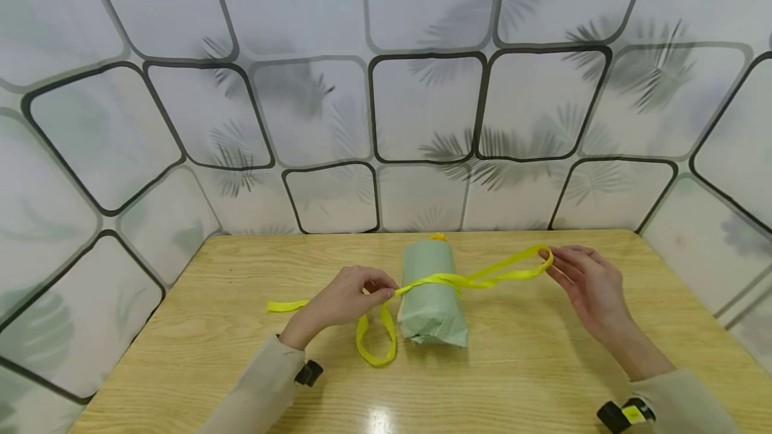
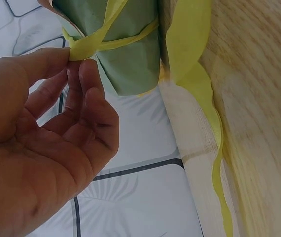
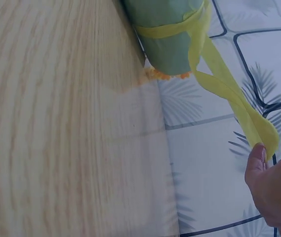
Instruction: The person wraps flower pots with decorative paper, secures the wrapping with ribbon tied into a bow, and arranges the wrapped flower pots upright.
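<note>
A green paper-wrapped bundle [image 1: 429,313] lies on the table, orange flower petals [image 1: 438,237] peeking out at its far end. Round its middle runs a yellow ribbon [image 1: 446,278]. To the left of the bundle, my left hand [image 1: 346,297] pinches the ribbon between thumb and forefinger, close to the paper; a loop and a loose tail hang from there onto the table. Out to the right, my right hand [image 1: 594,286] holds the end of a long ribbon loop [image 3: 229,96] between thumb and fingers, drawn away from the bundle.
The wooden table [image 1: 211,353] reaches back to a wall [image 1: 326,112] covered with a pattern of rounded outlines and leaves. Each wrist wears a dark strapped device, such as the left wrist device [image 1: 309,373].
</note>
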Action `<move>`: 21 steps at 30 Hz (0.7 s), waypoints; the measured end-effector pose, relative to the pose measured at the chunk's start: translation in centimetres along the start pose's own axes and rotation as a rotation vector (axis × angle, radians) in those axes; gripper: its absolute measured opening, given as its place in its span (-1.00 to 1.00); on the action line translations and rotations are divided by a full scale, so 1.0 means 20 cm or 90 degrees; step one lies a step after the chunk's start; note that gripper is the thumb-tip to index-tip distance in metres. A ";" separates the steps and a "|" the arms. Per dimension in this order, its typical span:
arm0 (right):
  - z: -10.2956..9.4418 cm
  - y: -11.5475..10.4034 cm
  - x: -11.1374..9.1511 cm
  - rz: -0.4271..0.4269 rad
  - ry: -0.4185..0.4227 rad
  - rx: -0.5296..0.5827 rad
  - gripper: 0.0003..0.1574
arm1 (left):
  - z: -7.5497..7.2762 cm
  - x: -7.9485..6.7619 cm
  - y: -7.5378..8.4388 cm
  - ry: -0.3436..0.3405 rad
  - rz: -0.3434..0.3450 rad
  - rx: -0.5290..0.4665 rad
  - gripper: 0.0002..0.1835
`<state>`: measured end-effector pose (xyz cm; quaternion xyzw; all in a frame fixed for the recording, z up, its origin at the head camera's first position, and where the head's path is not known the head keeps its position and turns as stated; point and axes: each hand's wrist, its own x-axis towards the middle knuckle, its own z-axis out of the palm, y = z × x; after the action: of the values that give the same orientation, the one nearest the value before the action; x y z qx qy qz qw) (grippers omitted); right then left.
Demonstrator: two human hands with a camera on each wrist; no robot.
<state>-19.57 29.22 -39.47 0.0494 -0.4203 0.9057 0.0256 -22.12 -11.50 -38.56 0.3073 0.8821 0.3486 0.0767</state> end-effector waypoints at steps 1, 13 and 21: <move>0.00 0.00 0.00 -0.004 0.004 0.003 -0.73 | 0.00 0.00 0.00 0.001 0.001 0.001 -0.81; -0.02 -0.09 0.00 -0.046 0.132 0.078 -0.73 | 0.00 0.00 -0.02 0.001 0.007 -0.006 -0.80; -0.07 -0.11 -0.03 -0.034 0.172 -0.011 -0.78 | 0.01 0.00 -0.03 0.001 0.024 0.002 -0.80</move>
<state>-18.97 31.63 -38.73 -0.0618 -0.4190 0.8996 0.1064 -22.34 -11.72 -39.22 0.3234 0.8770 0.3488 0.0687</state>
